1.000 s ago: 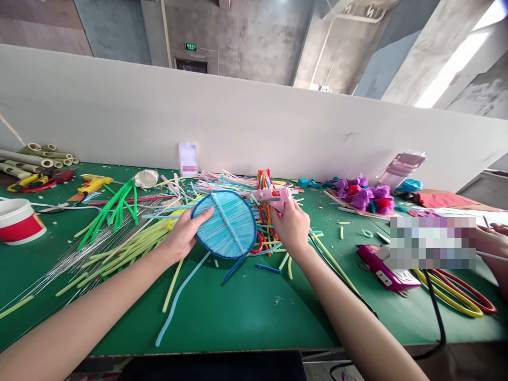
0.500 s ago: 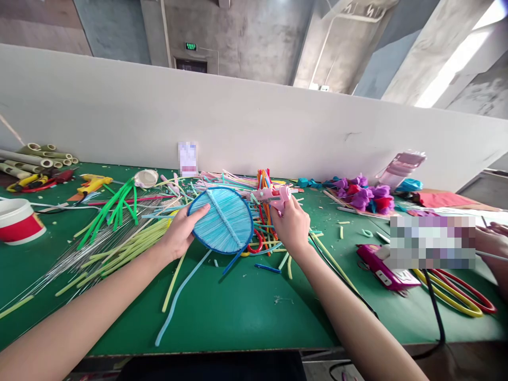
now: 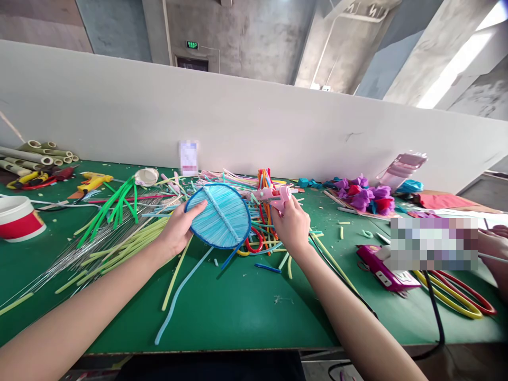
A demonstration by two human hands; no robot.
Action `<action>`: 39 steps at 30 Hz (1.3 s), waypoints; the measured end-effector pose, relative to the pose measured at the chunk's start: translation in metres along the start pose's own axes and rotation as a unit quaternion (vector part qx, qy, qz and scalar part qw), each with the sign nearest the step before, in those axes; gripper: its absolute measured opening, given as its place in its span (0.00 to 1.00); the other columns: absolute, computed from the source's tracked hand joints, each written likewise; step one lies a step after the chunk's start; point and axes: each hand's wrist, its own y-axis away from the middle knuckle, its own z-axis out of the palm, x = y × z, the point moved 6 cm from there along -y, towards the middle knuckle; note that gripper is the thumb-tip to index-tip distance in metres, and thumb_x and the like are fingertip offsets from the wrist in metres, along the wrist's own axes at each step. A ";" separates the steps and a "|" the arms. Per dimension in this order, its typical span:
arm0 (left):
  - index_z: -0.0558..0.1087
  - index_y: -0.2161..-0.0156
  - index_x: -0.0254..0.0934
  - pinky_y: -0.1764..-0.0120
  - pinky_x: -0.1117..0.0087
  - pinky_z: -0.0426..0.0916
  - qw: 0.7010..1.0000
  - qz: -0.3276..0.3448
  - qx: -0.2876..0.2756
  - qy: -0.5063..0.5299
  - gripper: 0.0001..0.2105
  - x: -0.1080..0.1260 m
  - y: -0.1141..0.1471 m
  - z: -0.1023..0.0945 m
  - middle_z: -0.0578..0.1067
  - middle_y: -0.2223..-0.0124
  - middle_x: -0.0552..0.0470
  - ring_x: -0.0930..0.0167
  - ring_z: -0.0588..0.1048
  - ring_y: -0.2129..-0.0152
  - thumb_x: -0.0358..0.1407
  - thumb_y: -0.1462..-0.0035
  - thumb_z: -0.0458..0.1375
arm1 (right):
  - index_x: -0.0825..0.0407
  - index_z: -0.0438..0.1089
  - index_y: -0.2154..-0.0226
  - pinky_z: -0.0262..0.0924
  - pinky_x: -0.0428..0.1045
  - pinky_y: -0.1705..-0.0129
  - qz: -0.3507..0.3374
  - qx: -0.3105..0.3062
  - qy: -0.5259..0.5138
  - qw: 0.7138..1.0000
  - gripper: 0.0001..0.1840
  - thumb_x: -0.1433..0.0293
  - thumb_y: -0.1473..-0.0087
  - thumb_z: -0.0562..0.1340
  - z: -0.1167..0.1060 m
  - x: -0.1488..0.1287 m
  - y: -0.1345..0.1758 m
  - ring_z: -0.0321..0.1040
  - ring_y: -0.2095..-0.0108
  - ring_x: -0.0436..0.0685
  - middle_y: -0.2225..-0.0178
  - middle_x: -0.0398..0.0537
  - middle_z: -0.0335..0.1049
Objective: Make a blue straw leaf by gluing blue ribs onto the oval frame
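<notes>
My left hand (image 3: 178, 227) grips the left edge of a round blue disc (image 3: 212, 219), thumb on its face. Pale blue strands fill the disc inside a dark blue rim, and a lighter fuzzy strip crosses it diagonally. In my right hand (image 3: 292, 225) is a pink hot glue gun (image 3: 273, 196), its nozzle end pointing left near the disc's upper right edge. Whether the nozzle touches the rim I cannot tell. Below the disc lies a pale blue pipe cleaner (image 3: 177, 301), and a short dark blue one (image 3: 231, 256) shows at its lower edge.
Yellow-green pipe cleaners (image 3: 123, 248) and green ones (image 3: 125, 206) lie left, near a yellow glue gun (image 3: 94, 181) and paper cup (image 3: 19, 219). Purple flowers (image 3: 365, 194) sit back right. A magenta power strip (image 3: 387, 270) and another person's hand (image 3: 494, 243) are at right.
The disc in my left hand has shifted slightly left and up. My right hand and the pink glue gun stay almost in place.
</notes>
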 end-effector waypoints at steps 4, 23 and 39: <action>0.78 0.53 0.37 0.58 0.65 0.78 1.000 -0.001 0.008 0.001 0.17 0.001 -0.002 -0.002 0.82 0.53 0.44 0.62 0.81 0.59 0.35 0.49 0.69 | 0.54 0.67 0.51 0.53 0.49 0.73 -0.001 0.000 0.002 1.000 0.17 0.64 0.39 0.53 0.000 0.000 0.000 0.72 0.67 0.59 0.58 0.53 0.75; 0.79 0.56 0.36 0.60 0.66 0.79 1.000 0.002 0.018 0.003 0.12 0.006 -0.002 -0.002 0.83 0.56 0.45 0.63 0.82 0.61 0.33 0.46 0.66 | 0.54 0.67 0.50 0.52 0.49 0.75 -0.014 0.000 0.007 1.000 0.18 0.65 0.39 0.54 0.001 0.000 0.000 0.71 0.68 0.58 0.57 0.54 0.74; 0.78 0.56 0.36 0.65 0.67 0.79 0.998 0.000 0.055 -0.002 0.12 0.009 -0.004 -0.009 0.83 0.59 0.45 0.64 0.82 0.66 0.33 0.47 0.67 | 0.55 0.66 0.47 0.52 0.49 0.75 -0.030 0.005 0.023 0.999 0.20 0.66 0.39 0.55 0.000 -0.002 0.001 0.72 0.68 0.58 0.54 0.54 0.74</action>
